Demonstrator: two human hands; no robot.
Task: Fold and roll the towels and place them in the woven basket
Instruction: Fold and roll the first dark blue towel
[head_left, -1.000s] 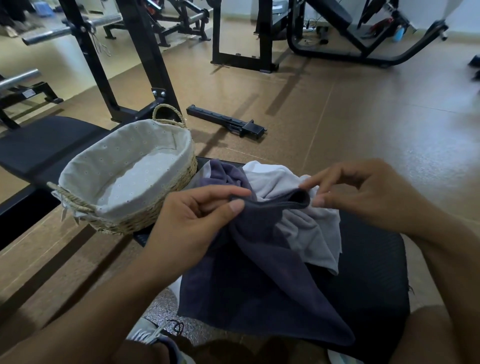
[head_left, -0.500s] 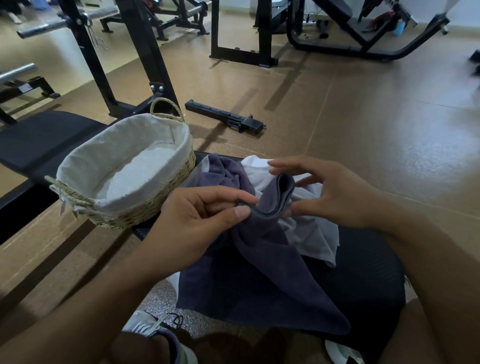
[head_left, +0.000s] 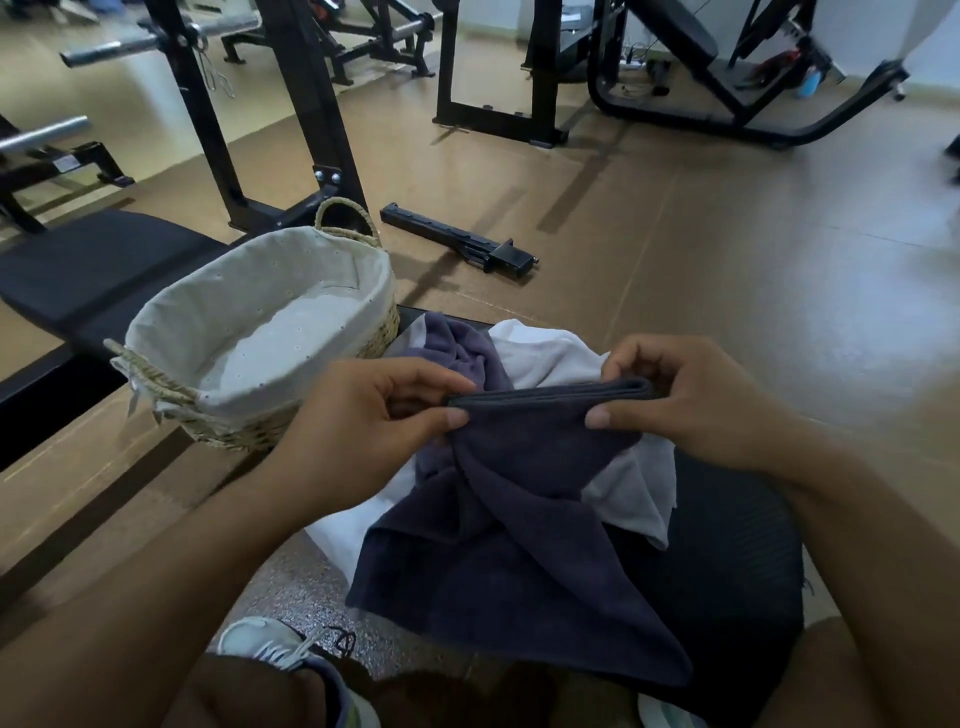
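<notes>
A gym floor of brown matting stretches out behind a black padded bench (head_left: 727, 561), where the work is going on. The dark towel (head_left: 519, 545) lies draped over the bench, its top edge lifted and drawn taut between the two hands. The left hand (head_left: 363, 431) pinches one end of that edge between thumb and fingers; the right hand (head_left: 685, 405) pinches the other end. A moment ago the edge was bunched into a short hump between hands held close; now the hands have moved apart and the doubled hem runs straight. That suggests the first fold is being squared up, with the rolling not yet begun.

Under the dark towel sits a crumpled white towel (head_left: 550, 348), and a lighter purple towel (head_left: 457, 343) is bunched behind, touching it. Both look unfolded. The woven basket (head_left: 363, 343), lined with pale cloth, stands just beside the pile on the left and holds nothing. The loose towels underneath may drag along when the dark one is lifted. A black metal bar (head_left: 457, 241) lies on the floor beyond, well apart.
</notes>
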